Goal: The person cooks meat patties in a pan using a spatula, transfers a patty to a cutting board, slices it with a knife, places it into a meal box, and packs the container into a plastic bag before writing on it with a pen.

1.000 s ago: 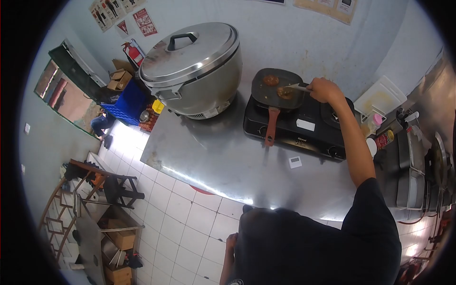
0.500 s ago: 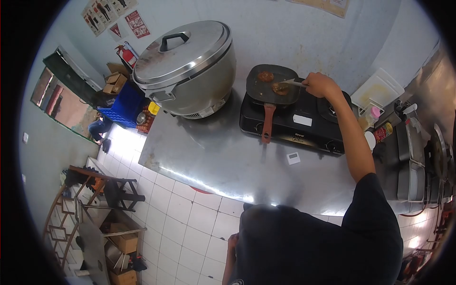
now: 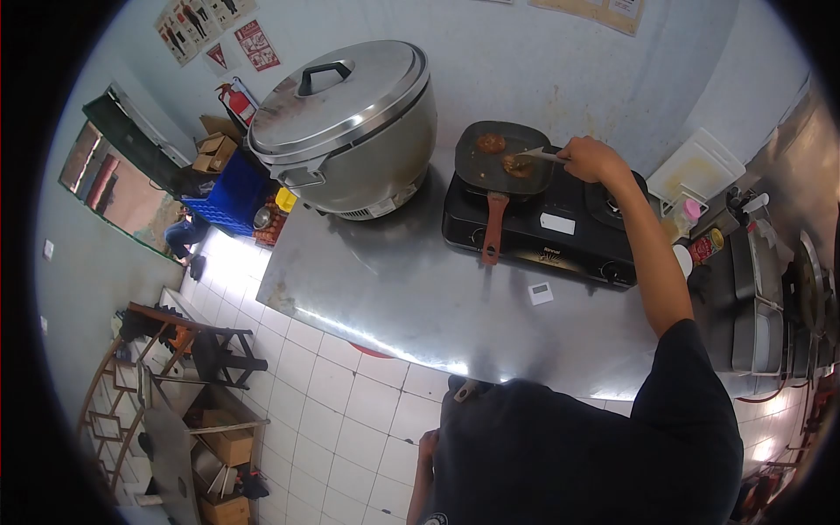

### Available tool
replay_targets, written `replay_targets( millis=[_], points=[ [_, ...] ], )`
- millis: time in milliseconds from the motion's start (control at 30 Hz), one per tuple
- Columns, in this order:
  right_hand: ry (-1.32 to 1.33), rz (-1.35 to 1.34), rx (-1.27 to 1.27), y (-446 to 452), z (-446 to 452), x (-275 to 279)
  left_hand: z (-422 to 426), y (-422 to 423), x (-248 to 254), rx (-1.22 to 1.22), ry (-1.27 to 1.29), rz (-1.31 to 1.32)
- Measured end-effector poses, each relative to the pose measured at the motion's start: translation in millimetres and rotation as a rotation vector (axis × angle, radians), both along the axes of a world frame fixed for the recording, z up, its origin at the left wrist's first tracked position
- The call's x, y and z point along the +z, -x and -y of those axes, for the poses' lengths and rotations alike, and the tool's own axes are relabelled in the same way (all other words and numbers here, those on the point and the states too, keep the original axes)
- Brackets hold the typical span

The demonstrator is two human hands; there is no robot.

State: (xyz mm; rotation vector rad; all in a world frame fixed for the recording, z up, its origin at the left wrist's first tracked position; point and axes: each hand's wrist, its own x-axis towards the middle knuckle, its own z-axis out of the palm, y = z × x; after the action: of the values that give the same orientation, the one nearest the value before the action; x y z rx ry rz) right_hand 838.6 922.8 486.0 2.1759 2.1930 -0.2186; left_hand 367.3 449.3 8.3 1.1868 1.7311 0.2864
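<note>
My right hand [image 3: 592, 161] is closed round the handle of a light-coloured spatula [image 3: 544, 156]. The spatula's tip touches a brown patty [image 3: 518, 166] in a dark square pan [image 3: 499, 182]. Another brown patty [image 3: 491, 143] lies farther back in the pan, with small crumbs near it. The pan sits on the left burner of a black gas stove [image 3: 534, 243], its red-brown handle pointing towards me. Low in the view, my left hand [image 3: 428, 444] hangs beside my body, partly hidden by the dark shirt, and its fingers cannot be made out.
A large metal cooker [image 3: 350, 131] stands left of the stove on the steel table [image 3: 376, 289]. In front of the stove lies a small white timer [image 3: 541, 293]. Bottles, a can [image 3: 707, 245] and trays [image 3: 754, 306] are at the right. A person's leg [image 3: 183, 234] shows near the doorway.
The camera view has shifted slightly, moving the scene a little left and up since the first frame. The spatula stays at the nearer patty with small shifts in position.
</note>
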Motion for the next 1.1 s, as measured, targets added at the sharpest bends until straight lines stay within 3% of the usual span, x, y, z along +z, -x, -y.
replay_targets(
  millis=[100, 200, 300, 467, 700, 800, 900, 1100],
  points=[
    [-0.156, -0.049, 0.124, -26.9, -5.5, -4.7, -7.6, -5.6, 26.9, 0.091, 0.074, 0.070],
    [-0.004, -0.240, -0.166, -25.0, 1.0, 15.0, -2.6, -3.2, 20.6, 0.046, -0.004, 0.101],
    [0.066, -0.238, -0.214, -37.4, -16.1, -0.8, 1.6, -7.0, 23.4, 0.110, 0.017, 0.147],
    [0.186, -0.176, -0.239, -45.3, -31.5, -23.8, 5.2, -2.9, -5.5, 0.014, 0.071, 0.079],
    [0.408, -0.363, -0.203, -51.5, -21.9, -11.0, -2.4, -12.8, 31.2, 0.023, 0.167, 0.045],
    [0.420, -0.446, -0.176, -46.5, -19.3, -15.9, 15.1, 4.5, -25.5, -0.162, 0.020, -0.051],
    [0.431, -0.547, -0.201, -40.5, -19.6, -19.5, 1.1, -11.6, 27.8, 0.062, 0.040, 0.078],
    [0.453, -0.667, -0.210, -36.6, -20.4, -41.0, -5.0, -2.3, 3.9, -0.010, 0.068, 0.053]
  ],
)
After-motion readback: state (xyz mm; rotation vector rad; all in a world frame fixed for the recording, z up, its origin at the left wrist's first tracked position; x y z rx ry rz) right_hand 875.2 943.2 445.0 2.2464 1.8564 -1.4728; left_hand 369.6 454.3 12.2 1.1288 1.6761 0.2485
